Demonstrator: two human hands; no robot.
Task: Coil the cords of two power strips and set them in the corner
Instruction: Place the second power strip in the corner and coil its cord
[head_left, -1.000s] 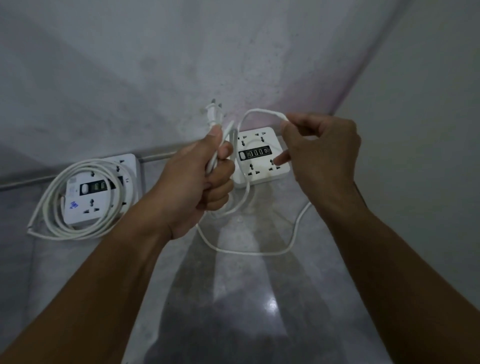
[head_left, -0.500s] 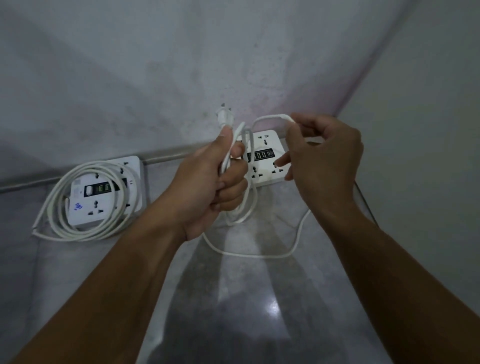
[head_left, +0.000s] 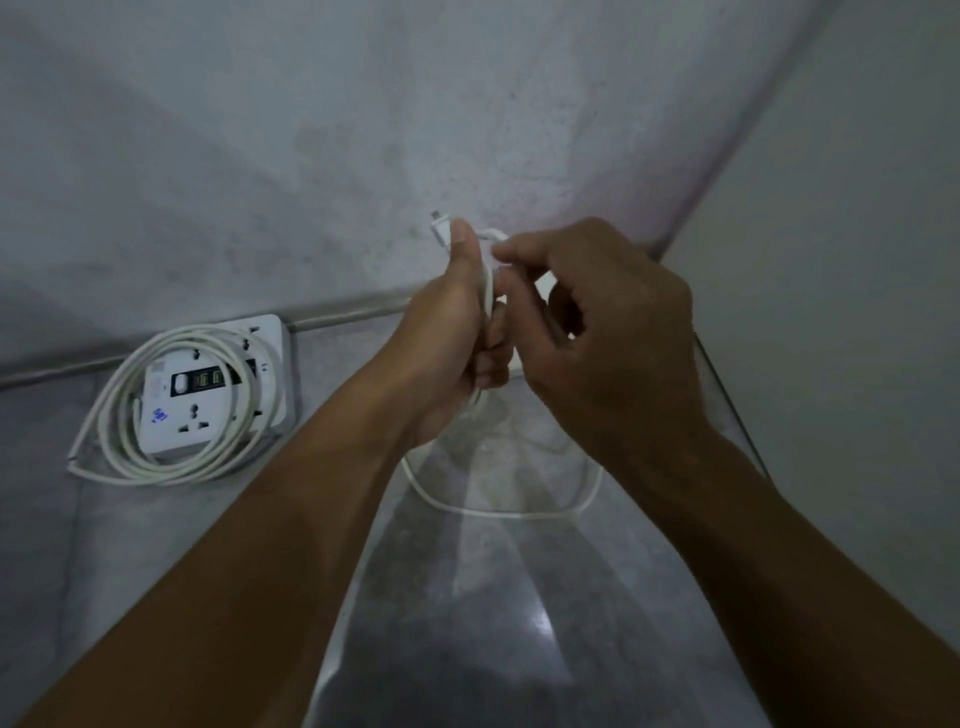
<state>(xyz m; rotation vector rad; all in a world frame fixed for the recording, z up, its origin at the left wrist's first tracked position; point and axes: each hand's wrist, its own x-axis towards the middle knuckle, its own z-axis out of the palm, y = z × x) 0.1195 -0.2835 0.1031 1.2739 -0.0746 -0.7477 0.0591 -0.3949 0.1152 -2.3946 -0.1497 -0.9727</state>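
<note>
A white power strip (head_left: 208, 387) lies on the floor at the left against the wall, its white cord (head_left: 130, 441) coiled around it. My left hand (head_left: 457, 332) is closed around loops of a second white cord, with the plug (head_left: 440, 228) sticking up above the thumb. My right hand (head_left: 597, 332) pinches the same cord right beside the left thumb. A slack loop of that cord (head_left: 498, 512) trails on the floor below both hands. The second power strip is almost wholly hidden behind my hands; only a white sliver (head_left: 545, 285) shows.
Two grey walls meet in a corner (head_left: 670, 244) at the upper right, just behind my hands. A baseboard ridge (head_left: 337, 312) runs along the left wall. The floor (head_left: 493, 623) is glossy grey with a light reflection.
My right hand has carried its bend of cord leftwards until it meets the left hand. Both hands now cover the second power strip, which was visible before.
</note>
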